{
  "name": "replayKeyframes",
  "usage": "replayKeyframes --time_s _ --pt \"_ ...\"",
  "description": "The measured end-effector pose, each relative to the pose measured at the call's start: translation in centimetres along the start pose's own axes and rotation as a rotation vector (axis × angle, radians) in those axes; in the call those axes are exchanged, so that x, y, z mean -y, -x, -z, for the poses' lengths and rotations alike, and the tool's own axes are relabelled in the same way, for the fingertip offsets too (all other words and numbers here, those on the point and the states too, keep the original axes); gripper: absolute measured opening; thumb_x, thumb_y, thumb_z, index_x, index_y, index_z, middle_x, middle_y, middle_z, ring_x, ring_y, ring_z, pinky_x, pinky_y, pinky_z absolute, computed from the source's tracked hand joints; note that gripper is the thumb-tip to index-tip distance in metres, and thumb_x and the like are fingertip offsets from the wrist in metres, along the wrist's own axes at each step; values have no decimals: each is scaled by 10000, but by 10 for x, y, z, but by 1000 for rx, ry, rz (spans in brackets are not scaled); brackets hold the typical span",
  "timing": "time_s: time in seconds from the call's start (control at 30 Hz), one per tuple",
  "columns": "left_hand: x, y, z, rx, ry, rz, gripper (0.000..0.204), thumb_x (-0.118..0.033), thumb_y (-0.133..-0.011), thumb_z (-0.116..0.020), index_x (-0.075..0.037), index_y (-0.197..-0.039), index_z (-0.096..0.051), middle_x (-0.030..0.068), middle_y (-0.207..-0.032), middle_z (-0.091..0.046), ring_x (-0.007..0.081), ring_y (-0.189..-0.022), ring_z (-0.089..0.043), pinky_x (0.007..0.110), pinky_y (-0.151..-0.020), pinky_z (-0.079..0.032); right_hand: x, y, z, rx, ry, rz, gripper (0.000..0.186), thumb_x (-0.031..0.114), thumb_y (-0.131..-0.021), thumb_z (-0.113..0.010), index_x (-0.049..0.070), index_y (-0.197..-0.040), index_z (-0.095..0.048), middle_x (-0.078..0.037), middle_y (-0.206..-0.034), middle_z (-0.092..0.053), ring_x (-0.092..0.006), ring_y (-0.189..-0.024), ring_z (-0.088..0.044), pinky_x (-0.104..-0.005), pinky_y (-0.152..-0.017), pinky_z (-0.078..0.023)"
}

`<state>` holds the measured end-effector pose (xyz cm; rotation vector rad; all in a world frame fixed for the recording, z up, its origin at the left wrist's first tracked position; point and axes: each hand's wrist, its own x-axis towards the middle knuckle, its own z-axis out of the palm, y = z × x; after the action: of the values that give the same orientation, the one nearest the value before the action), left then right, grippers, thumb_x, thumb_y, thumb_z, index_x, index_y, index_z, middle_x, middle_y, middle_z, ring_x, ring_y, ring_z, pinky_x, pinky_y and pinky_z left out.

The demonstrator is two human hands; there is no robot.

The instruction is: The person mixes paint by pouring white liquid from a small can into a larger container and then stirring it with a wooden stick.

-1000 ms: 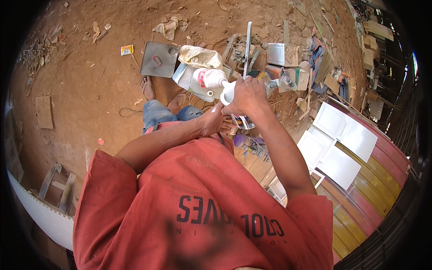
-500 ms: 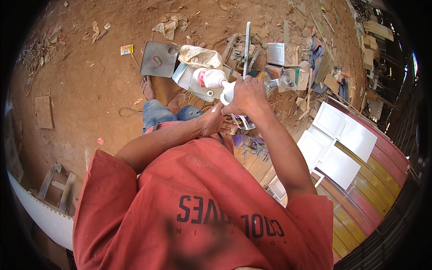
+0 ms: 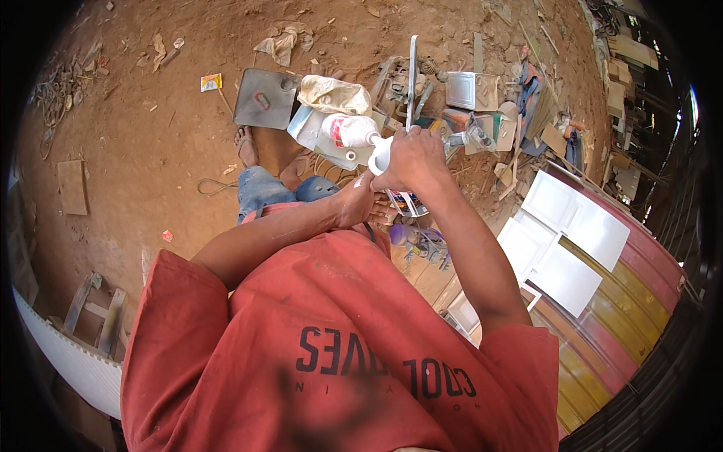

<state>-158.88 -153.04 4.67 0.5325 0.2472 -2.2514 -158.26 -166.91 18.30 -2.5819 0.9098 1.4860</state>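
My right hand (image 3: 414,162) is closed around a white cup-like piece (image 3: 379,157), its round rim showing left of my fingers. Just below it a tin with a coloured label (image 3: 407,203) is partly covered by my hand. My left hand (image 3: 361,202) is close beside, a white smear on its back and its fingers stretched toward the tin's left side; whether they touch it I cannot tell. A white plastic bottle with a red label (image 3: 351,131) lies next to the cup. Beyond my right hand a long narrow metal strip (image 3: 413,79) sticks up.
A dark square panel (image 3: 265,99) and a crumpled cream cloth (image 3: 334,95) are beyond my feet. White panelled doors (image 3: 566,277) rest on coloured corrugated sheets at right. A metal can (image 3: 471,90) and wood scraps stand at far right. A purple item (image 3: 403,235) is near my waist.
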Motion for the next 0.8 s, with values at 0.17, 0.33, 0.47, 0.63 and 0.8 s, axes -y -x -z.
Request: replayKeyframes --time_s 0.17,0.33,0.47,0.63,0.8 --pt "0 -1 1 -11 24 -4 704 -582 -1066 -57 -132 -1388 -491 95 -1383 -549 309 -1250 -572 483 -999 -453 -1 -1 1 3 8 10 986 595 -550 -839 -88 -1232 -636 -258 -1185 -671 -376 -1117 -645 -425 -1001 -473" --pt "-4 4 -3 -3 27 -15 672 -581 -1073 -88 -144 -1389 -490 89 -1359 -551 306 -1208 -606 472 -965 -473 0 -2 2 -1 12 8 997 598 -548 -838 -88 -1241 -628 -256 -1186 -669 -376 -1116 -644 -426 -998 -474" --pt "-5 7 -4 10 20 -23 655 -574 -1076 -100 -154 -1392 -491 87 -1343 -561 304 -1197 -616 466 -948 -477 2 -2 4 8 28 9 1001 600 -550 -834 -95 -1239 -623 -256 -1180 -668 -374 -1115 -642 -421 -996 -473" --pt "-7 10 -8 12 37 -45 625 -556 -1079 -126 -158 -1392 -493 84 -1336 -570 302 -1188 -624 458 -938 -478 3 -4 7 29 34 17 986 601 -556 -831 -98 -1223 -633 -249 -1164 -673 -366 -1108 -642 -413 -991 -472" --pt "-7 8 -4 42 44 -36 600 -546 -1080 -156 -161 -1394 -492 80 -1336 -573 300 -1188 -624 450 -923 -493 3 -7 5 21 61 13 978 608 -555 -825 -92 -1213 -644 -239 -1154 -678 -356 -1107 -642 -414 -979 -474"
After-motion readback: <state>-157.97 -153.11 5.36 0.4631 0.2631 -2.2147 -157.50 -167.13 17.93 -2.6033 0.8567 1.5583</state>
